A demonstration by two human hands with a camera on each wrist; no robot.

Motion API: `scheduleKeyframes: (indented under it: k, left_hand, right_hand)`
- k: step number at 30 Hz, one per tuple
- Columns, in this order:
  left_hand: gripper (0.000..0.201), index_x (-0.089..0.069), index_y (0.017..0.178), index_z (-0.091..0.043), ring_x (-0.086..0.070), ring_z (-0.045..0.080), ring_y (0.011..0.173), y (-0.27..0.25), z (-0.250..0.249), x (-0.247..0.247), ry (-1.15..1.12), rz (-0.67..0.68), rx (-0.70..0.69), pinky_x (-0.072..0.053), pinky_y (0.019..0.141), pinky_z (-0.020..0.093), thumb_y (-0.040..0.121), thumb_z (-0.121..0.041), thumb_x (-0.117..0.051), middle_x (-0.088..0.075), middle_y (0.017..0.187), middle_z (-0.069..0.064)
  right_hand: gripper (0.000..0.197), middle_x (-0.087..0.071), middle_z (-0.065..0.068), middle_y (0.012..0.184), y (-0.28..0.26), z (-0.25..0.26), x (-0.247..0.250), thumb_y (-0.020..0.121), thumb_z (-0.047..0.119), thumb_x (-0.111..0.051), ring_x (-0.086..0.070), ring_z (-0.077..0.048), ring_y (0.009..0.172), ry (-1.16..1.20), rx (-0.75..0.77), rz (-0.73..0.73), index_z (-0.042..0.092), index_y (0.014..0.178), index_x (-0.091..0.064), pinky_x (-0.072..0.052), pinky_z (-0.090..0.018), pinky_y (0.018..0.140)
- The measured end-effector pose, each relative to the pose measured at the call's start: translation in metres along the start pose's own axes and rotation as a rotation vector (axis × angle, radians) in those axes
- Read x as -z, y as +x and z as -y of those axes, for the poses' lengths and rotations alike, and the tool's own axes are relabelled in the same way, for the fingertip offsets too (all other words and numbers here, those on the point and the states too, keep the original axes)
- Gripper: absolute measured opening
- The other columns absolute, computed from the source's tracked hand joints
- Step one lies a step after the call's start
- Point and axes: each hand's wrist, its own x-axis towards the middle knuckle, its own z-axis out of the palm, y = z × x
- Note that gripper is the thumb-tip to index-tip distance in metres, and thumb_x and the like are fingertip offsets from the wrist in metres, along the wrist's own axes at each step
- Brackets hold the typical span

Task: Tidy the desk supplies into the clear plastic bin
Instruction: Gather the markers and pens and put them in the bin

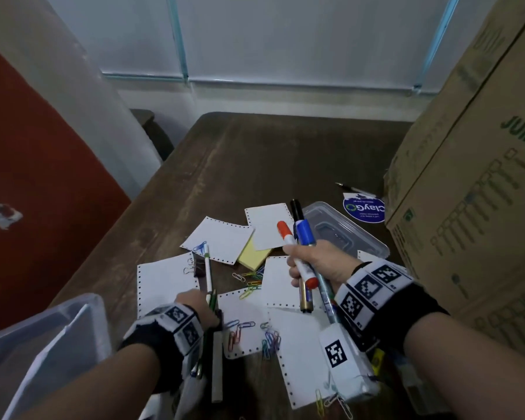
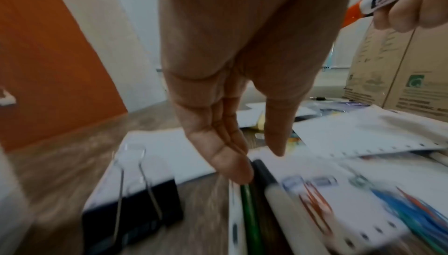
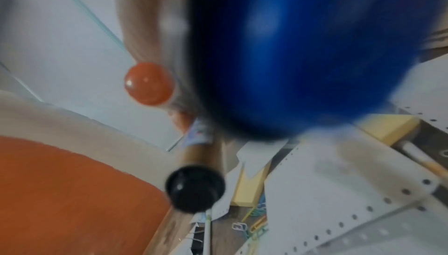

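Note:
My right hand [image 1: 309, 265] grips a bundle of markers over the middle of the desk: an orange-capped white one [image 1: 288, 237], a blue-capped one [image 1: 304, 231], a black-capped one [image 1: 296, 209] and a gold-barrelled one [image 1: 305, 295]. The right wrist view shows their ends, orange [image 3: 149, 83], blue [image 3: 290, 57] and black [image 3: 195, 188]. My left hand [image 1: 191, 301] reaches down with straight fingers [image 2: 232, 171], the thumb apart, one fingertip touching a green pencil [image 2: 249, 207] beside a black pen [image 2: 263, 171]. The clear plastic bin [image 1: 82, 313] stands at the near left.
White perforated paper slips [image 1: 222, 241], a yellow sticky pad [image 1: 252, 256], coloured paper clips [image 1: 249, 286], a black binder clip [image 2: 133, 220] and a white pencil [image 1: 208, 268] litter the wooden desk. A clear lid [image 1: 355, 234] lies right of centre. Cardboard boxes [image 1: 467, 207] wall the right side.

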Motion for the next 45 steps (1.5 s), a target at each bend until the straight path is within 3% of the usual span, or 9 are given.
scheduleKeyframes:
  k: [2, 6, 9, 15, 20, 28, 38, 42, 45]
  left_hand:
    - [0.033, -0.049, 0.070, -0.013, -0.061, 0.016, 0.092, -0.002, 0.000, -0.018, 0.037, 0.060, -0.014, -0.049, 0.063, 0.022, 0.085, -0.040, -0.063, -0.054, 0.072, -0.002]
    - [0.020, -0.057, 0.093, -0.013, -0.064, 0.016, 0.100, -0.008, -0.007, -0.038, 0.128, 0.005, -0.063, -0.051, 0.077, 0.022, 0.093, -0.032, -0.050, -0.066, 0.105, 0.005]
    - [0.035, -0.043, 0.062, -0.013, -0.061, 0.017, 0.079, -0.008, -0.011, -0.034, 0.000, 0.002, -0.061, -0.048, 0.066, 0.025, 0.089, -0.033, -0.055, -0.049, 0.066, -0.001]
    - [0.022, -0.057, 0.062, -0.003, -0.057, 0.015, 0.039, -0.006, -0.036, 0.021, -1.139, 0.150, -0.194, -0.057, 0.049, 0.023, 0.083, 0.001, -0.062, -0.051, 0.057, 0.009]
    - [0.005, -0.065, 0.085, -0.002, -0.064, 0.011, 0.050, -0.022, -0.066, 0.055, -1.243, 0.272, -0.445, -0.056, 0.051, 0.017, 0.085, 0.001, -0.060, -0.067, 0.064, 0.006]
    - [0.061, -0.067, 0.076, -0.020, -0.061, 0.015, 0.080, -0.034, -0.078, 0.057, -1.303, 0.351, -0.523, -0.048, 0.078, 0.031, 0.077, -0.075, -0.039, -0.069, 0.074, -0.005]
    - [0.019, -0.061, 0.080, -0.005, -0.059, 0.024, 0.066, -0.077, -0.129, 0.068, -1.393, 0.158, -0.674, -0.051, 0.062, 0.028, 0.066, -0.008, -0.073, -0.059, 0.079, 0.016]
    - [0.027, -0.060, 0.085, -0.003, -0.061, 0.024, 0.069, -0.092, -0.136, 0.083, -1.481, 0.006, -0.671, -0.053, 0.068, 0.033, 0.061, -0.005, -0.071, -0.062, 0.078, 0.016]
    - [0.031, -0.061, 0.088, -0.004, -0.062, 0.019, 0.062, -0.097, -0.137, 0.100, -1.544, -0.120, -0.670, -0.054, 0.062, 0.029, 0.060, -0.008, -0.073, -0.063, 0.073, 0.010]
  right_hand:
    - [0.016, -0.049, -0.006, 0.067, 0.001, -0.008, 0.003, 0.086, 0.012, -0.063, -0.049, -0.013, 0.054, -0.072, -0.003, -0.060, 0.010, 0.091, -0.049, -0.051, -0.022, 0.048]
    - [0.011, -0.047, -0.006, 0.065, 0.003, -0.013, 0.012, 0.087, 0.007, -0.058, -0.048, -0.014, 0.053, -0.070, -0.011, -0.137, 0.008, 0.084, -0.048, -0.049, -0.025, 0.049]
    - [0.008, -0.051, -0.006, 0.066, 0.002, -0.013, 0.019, 0.087, 0.008, -0.056, -0.053, -0.015, 0.055, -0.066, -0.027, -0.152, 0.008, 0.081, -0.050, -0.050, -0.028, 0.055]
    - [0.003, -0.067, -0.008, 0.090, -0.004, -0.016, 0.020, 0.091, 0.012, -0.055, -0.066, -0.021, 0.078, -0.062, -0.045, -0.027, 0.010, 0.093, -0.054, -0.053, -0.033, 0.075]
    - [0.040, -0.070, -0.020, 0.103, -0.008, -0.008, 0.009, 0.078, 0.031, -0.070, -0.068, -0.033, 0.095, 0.000, -0.010, 0.087, 0.005, 0.107, -0.061, -0.056, -0.042, 0.084]
    - [0.015, -0.065, -0.006, 0.064, -0.028, 0.010, 0.011, 0.082, 0.006, -0.066, -0.063, -0.016, 0.059, -0.163, 0.050, 0.264, 0.008, 0.094, -0.057, -0.055, -0.030, 0.061]
    - [0.014, -0.067, -0.004, 0.057, -0.058, 0.023, 0.024, 0.084, -0.010, -0.054, -0.067, -0.013, 0.053, 0.030, 0.215, 0.290, 0.003, 0.084, -0.060, -0.054, -0.024, 0.052]
    - [0.044, -0.071, -0.008, 0.080, -0.076, 0.024, 0.038, 0.070, 0.035, -0.072, -0.070, -0.019, 0.073, 0.042, 0.132, 0.283, 0.007, 0.101, -0.060, -0.057, -0.032, 0.063]
    - [0.093, -0.063, -0.021, 0.118, -0.081, 0.020, 0.063, 0.064, 0.078, -0.040, -0.063, -0.032, 0.106, 0.044, -0.018, 0.211, 0.007, 0.122, -0.054, -0.050, -0.045, 0.088]
